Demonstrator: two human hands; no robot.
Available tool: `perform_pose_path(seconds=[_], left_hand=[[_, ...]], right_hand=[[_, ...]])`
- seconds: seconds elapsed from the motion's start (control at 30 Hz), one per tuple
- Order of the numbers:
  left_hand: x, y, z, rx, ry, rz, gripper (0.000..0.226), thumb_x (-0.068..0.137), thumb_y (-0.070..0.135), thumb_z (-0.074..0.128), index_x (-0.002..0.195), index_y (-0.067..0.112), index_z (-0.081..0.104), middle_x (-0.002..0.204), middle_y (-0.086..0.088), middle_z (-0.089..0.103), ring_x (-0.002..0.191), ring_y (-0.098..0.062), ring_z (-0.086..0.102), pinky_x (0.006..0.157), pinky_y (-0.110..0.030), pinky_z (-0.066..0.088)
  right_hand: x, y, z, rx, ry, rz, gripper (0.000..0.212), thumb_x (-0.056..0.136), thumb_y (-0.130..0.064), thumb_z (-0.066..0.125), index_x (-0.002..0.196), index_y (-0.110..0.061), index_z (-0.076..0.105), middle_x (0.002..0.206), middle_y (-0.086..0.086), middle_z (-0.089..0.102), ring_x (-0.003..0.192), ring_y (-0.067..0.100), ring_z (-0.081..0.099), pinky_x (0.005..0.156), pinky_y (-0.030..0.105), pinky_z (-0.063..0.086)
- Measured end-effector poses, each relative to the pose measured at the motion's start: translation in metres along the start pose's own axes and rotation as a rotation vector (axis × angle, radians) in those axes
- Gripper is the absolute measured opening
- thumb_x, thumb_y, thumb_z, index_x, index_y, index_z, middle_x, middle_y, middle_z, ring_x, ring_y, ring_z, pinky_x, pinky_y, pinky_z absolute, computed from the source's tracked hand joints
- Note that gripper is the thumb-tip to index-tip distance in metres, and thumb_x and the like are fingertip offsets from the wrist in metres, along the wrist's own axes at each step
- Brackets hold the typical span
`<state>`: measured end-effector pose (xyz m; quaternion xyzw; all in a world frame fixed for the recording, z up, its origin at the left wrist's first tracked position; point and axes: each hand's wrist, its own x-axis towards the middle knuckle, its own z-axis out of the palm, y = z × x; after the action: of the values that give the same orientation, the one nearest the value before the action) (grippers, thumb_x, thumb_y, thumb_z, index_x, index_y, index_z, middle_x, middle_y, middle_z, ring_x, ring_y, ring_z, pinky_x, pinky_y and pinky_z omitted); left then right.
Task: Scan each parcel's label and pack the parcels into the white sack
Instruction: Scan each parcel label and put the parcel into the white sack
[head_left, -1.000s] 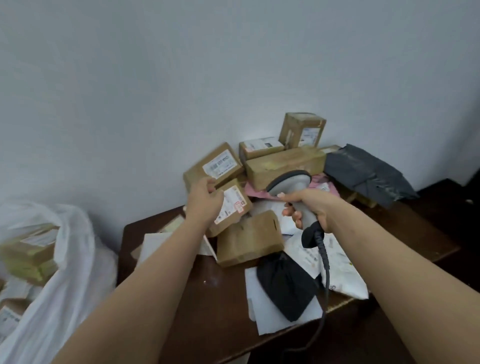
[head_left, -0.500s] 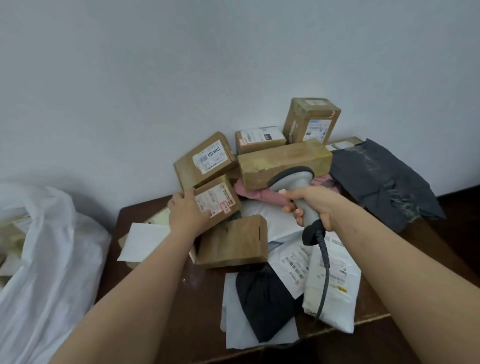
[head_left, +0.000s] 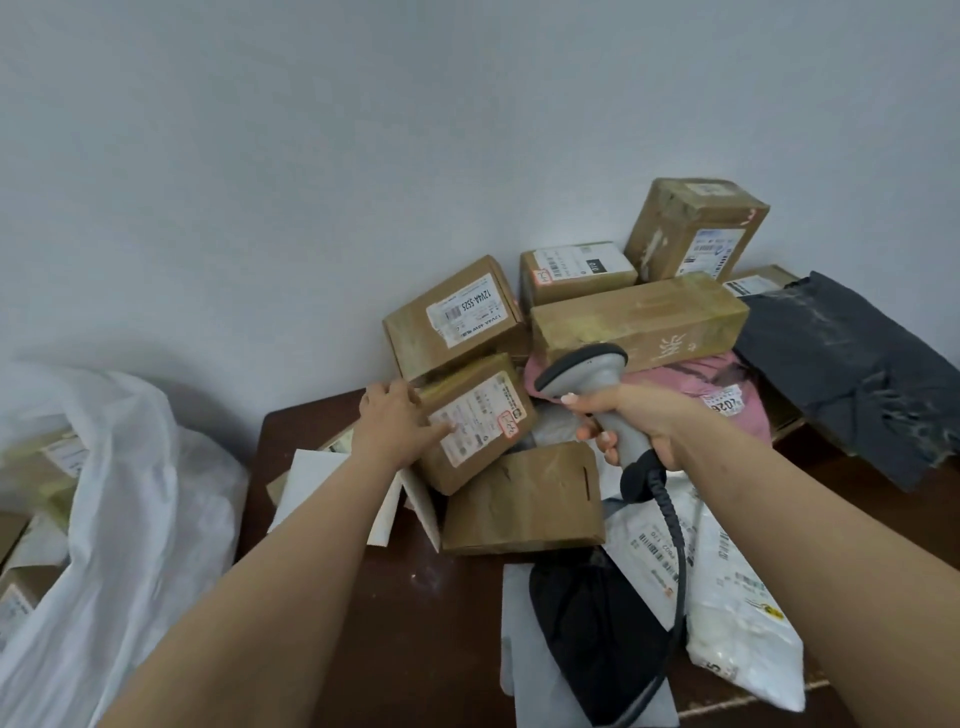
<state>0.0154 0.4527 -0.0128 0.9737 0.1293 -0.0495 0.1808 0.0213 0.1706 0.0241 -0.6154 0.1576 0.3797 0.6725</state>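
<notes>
Head view: left hand (head_left: 395, 423) grips tilted small parcel (head_left: 475, 421) at frame centre, label up, atop pile on worktop (head_left: 415, 597). Right hand (head_left: 636, 421) clasps scanner (head_left: 592, 382) just beside. White sack (head_left: 130, 519) lower left, holding parcels.

- You are working in a small parcel-sorting corner, not a home kitchen or shop floor.
- A dark wooden table (head_left: 415, 597) stands against a plain pale wall (head_left: 363, 156).
- Taped cardboard boxes (head_left: 639, 322) with printed shipping labels are heaped on it, with grey and white courier mailers (head_left: 743, 623).
- You hold a corded barcode scanner (head_left: 597, 384).
- A white sack (head_left: 130, 519) at your left holds more labelled boxes.
</notes>
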Motion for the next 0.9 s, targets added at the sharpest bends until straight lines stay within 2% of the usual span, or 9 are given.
perform_pose_path(seconds=[0.1, 0.2, 0.3, 0.37, 0.47, 0.57, 0.7, 0.77, 0.9], left_hand=[[0.004, -0.002, -0.006, -0.123, -0.092, 0.036, 0.045, 0.07, 0.05, 0.081, 0.095, 0.023, 0.056, 0.132, -0.007, 0.039, 0.126, -0.027, 0.041, 0.104, -0.041, 0.042], [0.008, -0.004, -0.007, -0.243, -0.205, 0.011, 0.045, 0.066, 0.044, 0.086, 0.089, 0.023, 0.053, 0.128, -0.004, 0.039, 0.121, -0.026, 0.045, 0.099, -0.037, 0.044], [0.012, -0.007, -0.007, -0.263, -0.292, -0.044, 0.076, 0.06, 0.049, 0.088, 0.118, 0.022, 0.048, 0.136, -0.007, 0.04, 0.123, -0.025, 0.046, 0.102, -0.042, 0.046], [0.011, -0.008, -0.007, -0.298, -0.361, -0.085, 0.102, 0.063, 0.048, 0.087, 0.143, 0.016, 0.033, 0.144, -0.009, 0.04, 0.129, -0.026, 0.045, 0.106, -0.041, 0.043], [0.003, -0.013, -0.007, -0.302, -0.402, -0.11, 0.114, 0.065, 0.053, 0.084, 0.152, 0.013, 0.021, 0.149, -0.008, 0.04, 0.133, -0.026, 0.043, 0.11, -0.042, 0.039], [-0.015, -0.016, -0.01, -0.319, -0.368, -0.119, 0.118, 0.053, 0.066, 0.081, 0.148, 0.017, 0.031, 0.142, -0.005, 0.047, 0.127, -0.024, 0.049, 0.107, -0.044, 0.042], [-0.046, -0.026, -0.018, -0.521, -0.276, -0.166, 0.083, 0.068, 0.056, 0.08, 0.134, 0.018, 0.047, 0.124, -0.003, 0.058, 0.108, -0.019, 0.06, 0.094, -0.035, 0.051], [-0.066, -0.031, -0.019, -0.597, -0.18, -0.209, 0.076, 0.069, 0.058, 0.077, 0.127, 0.018, 0.051, 0.123, -0.004, 0.06, 0.105, -0.019, 0.064, 0.095, -0.035, 0.052], [-0.107, -0.031, -0.016, -0.804, 0.095, -0.316, 0.074, 0.081, 0.05, 0.069, 0.14, 0.012, 0.045, 0.126, -0.004, 0.06, 0.106, -0.018, 0.062, 0.091, -0.032, 0.049]], right_hand=[[0.003, -0.001, 0.009, -0.002, 0.0, -0.012, 0.02, 0.091, -0.02, 0.068, 0.096, -0.007, 0.054, 0.062, 0.008, 0.057, 0.033, 0.007, 0.038, 0.034, 0.018, 0.038], [0.004, -0.002, 0.015, 0.006, 0.01, -0.02, 0.018, 0.091, -0.019, 0.068, 0.094, -0.007, 0.056, 0.061, 0.008, 0.058, 0.033, 0.008, 0.039, 0.034, 0.018, 0.038], [0.002, -0.002, 0.017, 0.017, 0.013, -0.022, 0.017, 0.092, -0.02, 0.067, 0.093, -0.007, 0.056, 0.06, 0.008, 0.058, 0.034, 0.008, 0.039, 0.035, 0.018, 0.038], [0.0, -0.002, 0.018, 0.013, 0.013, -0.02, 0.017, 0.092, -0.021, 0.067, 0.092, -0.007, 0.056, 0.061, 0.007, 0.059, 0.034, 0.007, 0.039, 0.035, 0.017, 0.038], [-0.003, -0.001, 0.019, 0.009, 0.003, -0.016, 0.018, 0.092, -0.022, 0.067, 0.094, -0.008, 0.056, 0.062, 0.007, 0.059, 0.035, 0.007, 0.04, 0.035, 0.018, 0.039], [-0.008, 0.0, 0.019, -0.007, -0.01, -0.013, 0.021, 0.09, -0.022, 0.069, 0.097, -0.008, 0.056, 0.062, 0.007, 0.061, 0.035, 0.007, 0.041, 0.036, 0.019, 0.041], [-0.023, 0.0, 0.022, -0.024, -0.062, -0.038, 0.027, 0.089, -0.022, 0.071, 0.105, -0.005, 0.058, 0.064, 0.008, 0.061, 0.035, 0.008, 0.042, 0.036, 0.019, 0.04], [-0.033, 0.001, 0.024, -0.041, -0.088, -0.056, 0.033, 0.089, -0.022, 0.071, 0.113, -0.003, 0.058, 0.064, 0.008, 0.06, 0.035, 0.008, 0.042, 0.036, 0.019, 0.04], [-0.056, -0.001, 0.028, -0.094, -0.153, -0.1, 0.035, 0.087, -0.024, 0.073, 0.112, -0.005, 0.058, 0.064, 0.006, 0.057, 0.038, 0.008, 0.043, 0.037, 0.02, 0.04]])
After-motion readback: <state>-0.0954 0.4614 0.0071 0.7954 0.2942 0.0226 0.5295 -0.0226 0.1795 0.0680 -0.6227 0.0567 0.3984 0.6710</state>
